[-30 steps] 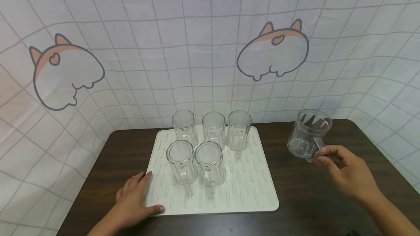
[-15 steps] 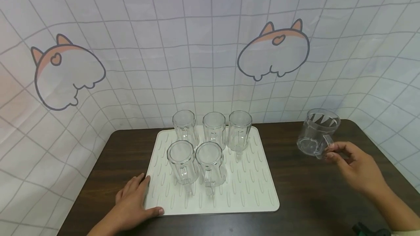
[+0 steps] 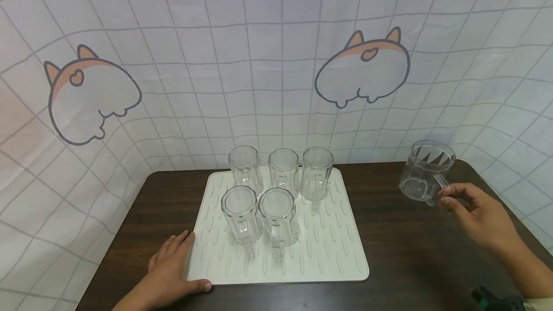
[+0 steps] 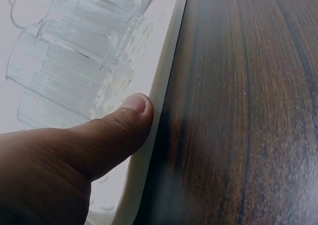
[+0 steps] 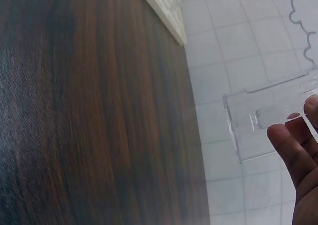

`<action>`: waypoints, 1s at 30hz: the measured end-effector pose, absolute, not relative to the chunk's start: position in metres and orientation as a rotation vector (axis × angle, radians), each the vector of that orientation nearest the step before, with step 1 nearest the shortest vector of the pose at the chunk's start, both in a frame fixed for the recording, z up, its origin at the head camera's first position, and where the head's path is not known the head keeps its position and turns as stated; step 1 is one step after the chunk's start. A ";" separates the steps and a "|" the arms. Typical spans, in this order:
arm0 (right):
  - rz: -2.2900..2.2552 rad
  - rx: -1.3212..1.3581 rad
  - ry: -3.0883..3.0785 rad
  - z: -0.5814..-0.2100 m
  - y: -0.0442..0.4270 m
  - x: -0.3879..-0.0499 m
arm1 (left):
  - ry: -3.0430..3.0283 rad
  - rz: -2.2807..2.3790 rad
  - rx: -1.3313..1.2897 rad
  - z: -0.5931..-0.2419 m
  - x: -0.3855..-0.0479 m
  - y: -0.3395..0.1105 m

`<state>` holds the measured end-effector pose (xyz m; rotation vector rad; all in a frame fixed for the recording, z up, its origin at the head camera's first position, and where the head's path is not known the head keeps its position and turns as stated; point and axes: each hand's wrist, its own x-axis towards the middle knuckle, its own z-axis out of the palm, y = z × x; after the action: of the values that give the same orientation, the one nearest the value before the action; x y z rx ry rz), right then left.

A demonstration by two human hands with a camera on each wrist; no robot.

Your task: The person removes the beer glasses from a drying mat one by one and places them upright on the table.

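In the head view my right hand [image 3: 484,212] pinches the handle of a clear glass mug [image 3: 425,169] between thumb and fingers. The right wrist view shows this mug [image 5: 263,118] raised, with wall visible between it and the table edge. My left hand [image 3: 168,265] rests at the near left corner of a white ridged mat [image 3: 324,253], fingers extended along its left side. In the left wrist view the thumb [image 4: 119,128] lies on the mat's front rim. Several more clear glass mugs [image 3: 278,215] stand on the mat in two rows.
The mat lies on a dark wooden table [image 3: 410,253]. Behind the table and along its sides hangs a white gridded cloth [image 3: 259,61] with cartoon animal drawings [image 3: 363,71]. A small dark object [image 3: 497,299] shows near my right sleeve [image 3: 537,304].
My right hand has carried the held mug to the right, away from the mat. My left hand has shifted slightly left and down along the mat's corner. The other mugs stay put.
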<state>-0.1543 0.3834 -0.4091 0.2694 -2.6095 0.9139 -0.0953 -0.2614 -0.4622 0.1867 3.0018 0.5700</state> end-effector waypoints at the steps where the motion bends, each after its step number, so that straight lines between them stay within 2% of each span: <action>1: 0.917 0.267 -2.607 -0.409 0.385 -0.155 | 2.998 0.573 0.180 -0.462 -0.095 -0.262; 30: 0.897 0.227 -2.651 -0.417 0.414 -0.179 | 2.916 0.557 0.107 -0.458 -0.097 -0.261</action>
<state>-0.1789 0.4138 -0.4170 0.2274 -2.6510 0.8974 -0.0974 -0.2615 -0.4576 0.1068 2.9158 0.5572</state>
